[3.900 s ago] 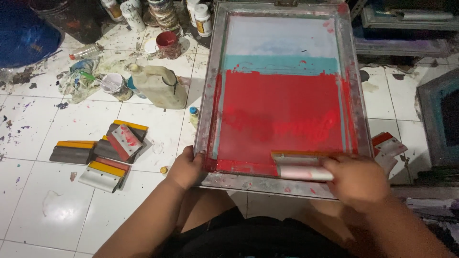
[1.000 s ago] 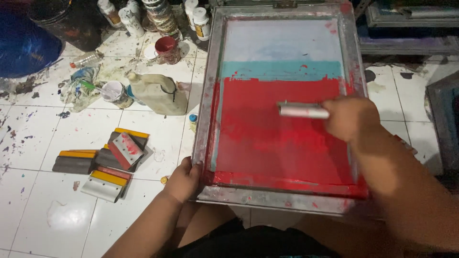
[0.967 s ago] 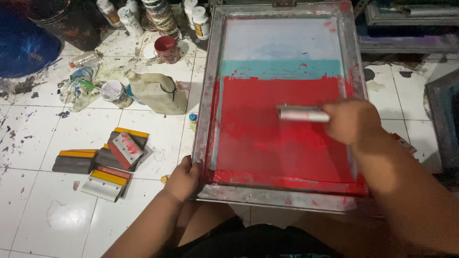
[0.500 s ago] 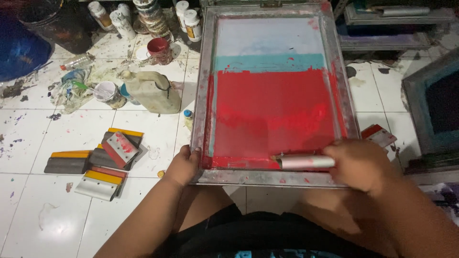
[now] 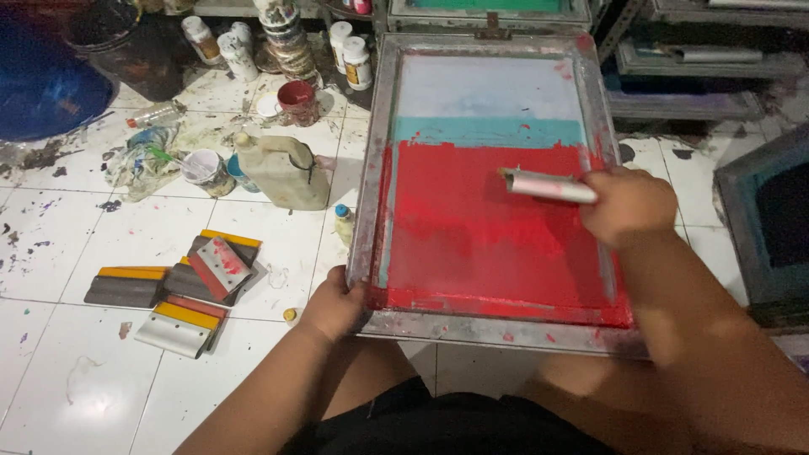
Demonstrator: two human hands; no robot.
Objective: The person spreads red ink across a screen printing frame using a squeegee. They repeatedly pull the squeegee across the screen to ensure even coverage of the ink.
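The right hand (image 5: pixel 628 205) reaches in from the lower right of the frame, forearm stretched over the screen frame (image 5: pixel 371 168), fingers curled tight around one end of a squeegee (image 5: pixel 546 186). The squeegee lies across the red ink in the upper right part of the mesh, just below the teal band. The left hand (image 5: pixel 333 303) comes up from the bottom centre and clasps the frame's lower left corner, thumb on the metal edge. Spare squeegees (image 5: pixel 181 286) lie on the white tile floor (image 5: pixel 76 388) at lower left, a beige jug (image 5: pixel 282 168) above them.
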